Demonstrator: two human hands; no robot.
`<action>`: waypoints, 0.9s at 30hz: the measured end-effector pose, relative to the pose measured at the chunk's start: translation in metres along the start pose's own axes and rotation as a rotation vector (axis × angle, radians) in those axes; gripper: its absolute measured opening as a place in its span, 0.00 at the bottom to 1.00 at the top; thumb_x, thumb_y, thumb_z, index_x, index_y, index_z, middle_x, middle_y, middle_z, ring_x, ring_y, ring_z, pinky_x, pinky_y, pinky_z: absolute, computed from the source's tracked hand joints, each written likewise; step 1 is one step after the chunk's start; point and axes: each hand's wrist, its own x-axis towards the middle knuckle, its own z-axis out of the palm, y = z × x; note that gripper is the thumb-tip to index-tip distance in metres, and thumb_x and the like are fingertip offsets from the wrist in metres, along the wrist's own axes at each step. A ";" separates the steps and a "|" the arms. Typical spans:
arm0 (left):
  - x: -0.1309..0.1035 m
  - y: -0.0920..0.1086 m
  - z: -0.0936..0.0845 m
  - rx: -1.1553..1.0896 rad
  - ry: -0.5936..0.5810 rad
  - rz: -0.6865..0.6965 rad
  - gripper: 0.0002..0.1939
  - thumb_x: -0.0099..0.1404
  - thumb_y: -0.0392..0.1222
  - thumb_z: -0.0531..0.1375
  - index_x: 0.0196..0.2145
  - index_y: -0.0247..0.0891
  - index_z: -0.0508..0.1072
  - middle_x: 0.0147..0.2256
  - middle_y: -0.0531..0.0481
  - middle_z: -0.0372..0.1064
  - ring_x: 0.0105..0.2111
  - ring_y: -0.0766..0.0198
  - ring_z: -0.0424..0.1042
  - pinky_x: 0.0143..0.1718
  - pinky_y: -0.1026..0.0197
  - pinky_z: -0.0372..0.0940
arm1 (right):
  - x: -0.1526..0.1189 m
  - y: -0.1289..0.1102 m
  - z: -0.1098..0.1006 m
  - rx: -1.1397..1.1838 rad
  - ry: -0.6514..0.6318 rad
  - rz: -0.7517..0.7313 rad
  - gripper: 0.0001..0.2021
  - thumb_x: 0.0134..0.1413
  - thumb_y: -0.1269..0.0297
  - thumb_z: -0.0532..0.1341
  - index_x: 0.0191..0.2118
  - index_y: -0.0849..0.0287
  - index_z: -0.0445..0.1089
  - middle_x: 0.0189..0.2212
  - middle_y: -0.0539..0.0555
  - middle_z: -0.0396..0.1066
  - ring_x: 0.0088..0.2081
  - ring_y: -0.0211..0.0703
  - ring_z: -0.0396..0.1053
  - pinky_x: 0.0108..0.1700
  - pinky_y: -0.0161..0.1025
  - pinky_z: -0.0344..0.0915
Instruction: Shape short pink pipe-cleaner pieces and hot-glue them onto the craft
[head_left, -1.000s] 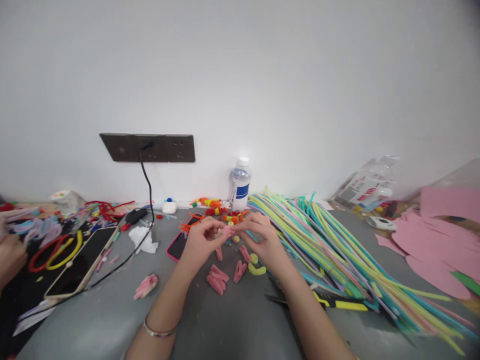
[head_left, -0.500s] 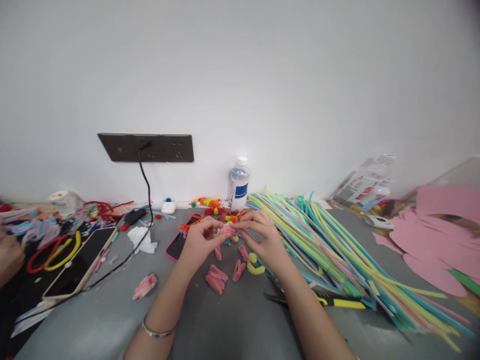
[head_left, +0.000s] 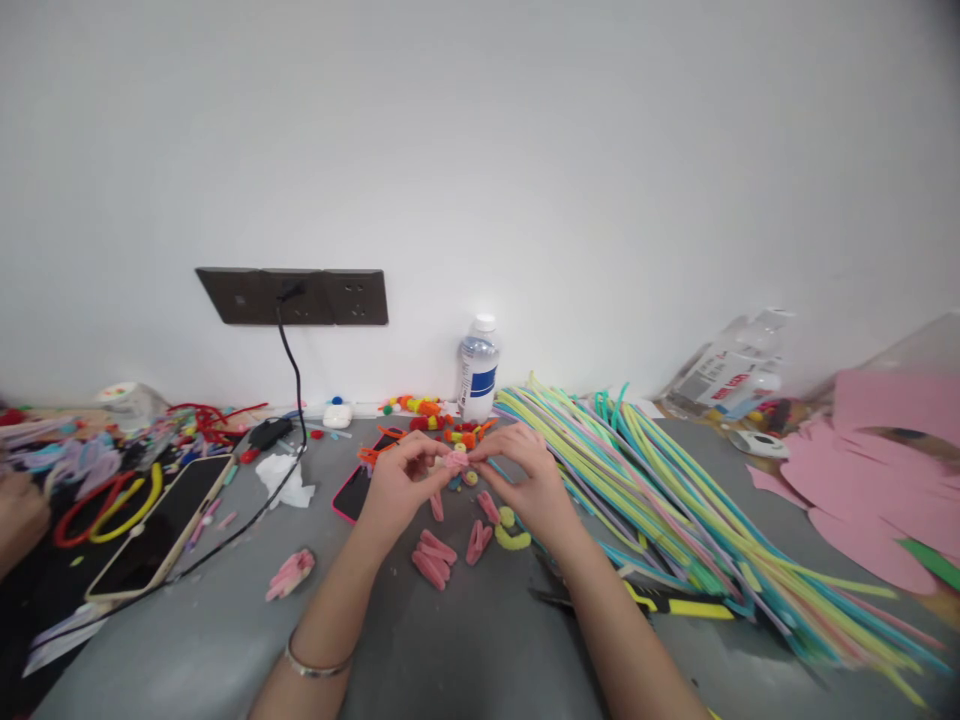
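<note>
Between my two hands is a small pink pipe-cleaner piece [head_left: 455, 460], pinched from both sides by the fingertips. My left hand [head_left: 403, 478] has its thumb and forefinger closed on the left end. On the right end, my right hand [head_left: 523, 468] grips with thumb and forefinger. Folded pink pipe-cleaner pieces [head_left: 433, 558] lie on the grey table below the hands. A curled yellow-green piece [head_left: 512, 540] rests beside my right wrist. Another pink bundle [head_left: 291, 575] lies left of my left forearm.
A water bottle [head_left: 478, 368] stands against the wall. Long pastel pipe cleaners [head_left: 645, 490] spread to the right, with yellow-and-black scissors [head_left: 675, 603] near my right forearm. At left are a phone [head_left: 161, 525], a black cable [head_left: 298, 400] and another person's hand [head_left: 21, 515].
The pink piece has turned slightly between my fingertips, and a pale yellowish bit now shows above it. My hands stay in nearly the same place.
</note>
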 end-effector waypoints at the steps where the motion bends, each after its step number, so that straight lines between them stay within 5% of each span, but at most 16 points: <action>1: 0.000 0.000 0.000 0.006 0.000 0.014 0.11 0.54 0.49 0.70 0.28 0.38 0.80 0.24 0.54 0.62 0.23 0.67 0.58 0.24 0.64 0.53 | 0.000 0.000 0.000 -0.005 0.001 -0.001 0.05 0.61 0.67 0.64 0.33 0.52 0.75 0.32 0.52 0.78 0.38 0.50 0.72 0.43 0.48 0.58; 7: -0.001 0.003 -0.001 0.044 0.004 0.155 0.06 0.57 0.44 0.69 0.29 0.39 0.80 0.26 0.54 0.62 0.24 0.68 0.58 0.25 0.64 0.54 | 0.001 -0.004 0.002 0.080 0.030 0.022 0.05 0.60 0.66 0.64 0.32 0.52 0.74 0.31 0.53 0.76 0.38 0.50 0.71 0.43 0.47 0.59; 12: -0.002 0.006 -0.006 0.032 0.025 0.222 0.03 0.59 0.41 0.69 0.31 0.41 0.80 0.28 0.53 0.64 0.28 0.65 0.62 0.29 0.63 0.57 | 0.000 -0.004 0.002 0.439 0.122 0.267 0.12 0.57 0.52 0.66 0.39 0.54 0.71 0.33 0.53 0.72 0.37 0.48 0.70 0.40 0.43 0.65; 16: -0.003 0.004 -0.008 -0.054 -0.009 0.250 0.03 0.60 0.42 0.69 0.32 0.42 0.81 0.30 0.51 0.64 0.32 0.62 0.64 0.32 0.62 0.59 | -0.002 -0.003 0.005 0.770 -0.048 0.428 0.22 0.54 0.42 0.65 0.44 0.54 0.71 0.36 0.55 0.74 0.39 0.48 0.73 0.41 0.42 0.69; 19: -0.004 0.003 -0.007 -0.116 -0.055 0.262 0.03 0.60 0.42 0.70 0.33 0.43 0.81 0.32 0.50 0.64 0.35 0.61 0.65 0.35 0.61 0.61 | -0.004 -0.007 0.008 0.814 -0.131 0.460 0.23 0.51 0.42 0.67 0.44 0.54 0.74 0.39 0.56 0.76 0.40 0.49 0.74 0.43 0.43 0.70; 27: -0.006 0.002 -0.006 -0.207 -0.150 0.229 0.03 0.60 0.40 0.69 0.34 0.42 0.80 0.36 0.49 0.65 0.38 0.60 0.66 0.40 0.58 0.66 | -0.002 -0.013 0.007 0.835 -0.111 0.429 0.24 0.42 0.43 0.73 0.39 0.55 0.76 0.35 0.54 0.75 0.37 0.47 0.72 0.40 0.42 0.67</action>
